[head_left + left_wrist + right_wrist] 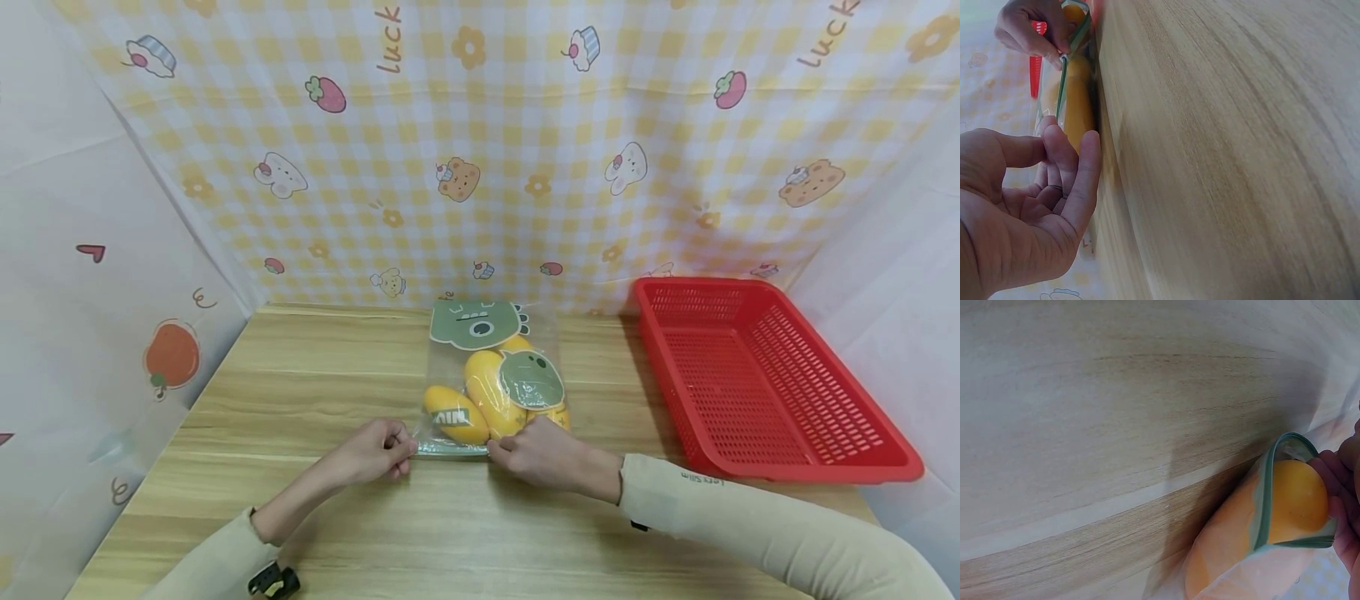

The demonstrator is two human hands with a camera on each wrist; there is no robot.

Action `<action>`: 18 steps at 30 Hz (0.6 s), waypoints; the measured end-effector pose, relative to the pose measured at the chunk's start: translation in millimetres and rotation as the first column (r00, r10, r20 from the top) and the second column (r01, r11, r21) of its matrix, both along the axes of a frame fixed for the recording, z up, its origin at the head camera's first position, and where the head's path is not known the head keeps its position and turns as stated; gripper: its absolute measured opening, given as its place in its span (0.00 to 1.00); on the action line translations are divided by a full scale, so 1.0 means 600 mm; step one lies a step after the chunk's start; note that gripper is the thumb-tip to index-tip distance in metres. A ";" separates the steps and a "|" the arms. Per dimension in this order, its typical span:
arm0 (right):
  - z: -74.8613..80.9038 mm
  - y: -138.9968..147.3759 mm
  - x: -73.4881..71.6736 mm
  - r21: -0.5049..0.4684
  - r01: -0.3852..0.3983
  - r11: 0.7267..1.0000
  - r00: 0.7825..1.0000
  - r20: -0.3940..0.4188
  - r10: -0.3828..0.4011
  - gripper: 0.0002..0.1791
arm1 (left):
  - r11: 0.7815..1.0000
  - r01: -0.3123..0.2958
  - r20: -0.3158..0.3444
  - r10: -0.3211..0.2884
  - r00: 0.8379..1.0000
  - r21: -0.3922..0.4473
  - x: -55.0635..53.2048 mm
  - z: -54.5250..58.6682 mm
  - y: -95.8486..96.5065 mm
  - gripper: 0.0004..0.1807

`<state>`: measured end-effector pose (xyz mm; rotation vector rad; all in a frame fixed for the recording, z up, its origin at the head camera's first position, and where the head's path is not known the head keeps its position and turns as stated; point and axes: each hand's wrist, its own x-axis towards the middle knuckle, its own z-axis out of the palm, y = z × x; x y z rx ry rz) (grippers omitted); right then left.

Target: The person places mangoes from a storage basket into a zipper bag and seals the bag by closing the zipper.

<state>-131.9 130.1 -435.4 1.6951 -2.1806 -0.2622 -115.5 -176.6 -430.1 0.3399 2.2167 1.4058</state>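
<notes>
A clear zip bag (447, 363) with green cartoon prints lies flat on the table, its mouth towards me. Inside are several smooth yellow rounded things, one an oval (455, 414) with a lettered label. My left hand (378, 450) pinches the left end of the bag's mouth between thumb and finger. Further right along that edge, my right hand (543, 454) pinches the green zip strip (1061, 87). Past the right hand the mouth gapes, and a yellow end (1299, 494) shows within the green rim (1264, 500) in the right wrist view.
A red plastic basket (693, 417) with perforated sides stands on the right of the wooden table (315, 358). Behind the table hangs a yellow checked cloth (510, 208) with cartoon prints. White printed cloth (90, 317) closes the left side.
</notes>
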 end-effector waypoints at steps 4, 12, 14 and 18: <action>0.000 0.001 0.001 -0.008 0.003 1.000 1.000 0.002 -0.003 0.09 | 1.000 0.001 0.004 -0.001 1.000 0.003 -0.001 0.000 0.000 0.08; 0.001 0.002 0.004 -0.003 0.005 1.000 1.000 -0.013 -0.005 0.08 | 1.000 -0.005 0.006 0.005 1.000 0.005 0.001 0.002 0.000 0.08; 0.001 0.002 0.004 0.005 0.008 1.000 1.000 -0.013 -0.008 0.09 | 1.000 -0.007 0.011 0.007 1.000 0.012 0.002 0.003 0.001 0.08; 0.000 0.003 0.004 0.010 0.007 1.000 1.000 -0.006 -0.007 0.10 | 1.000 -0.008 0.017 0.008 1.000 0.020 0.002 0.003 0.001 0.08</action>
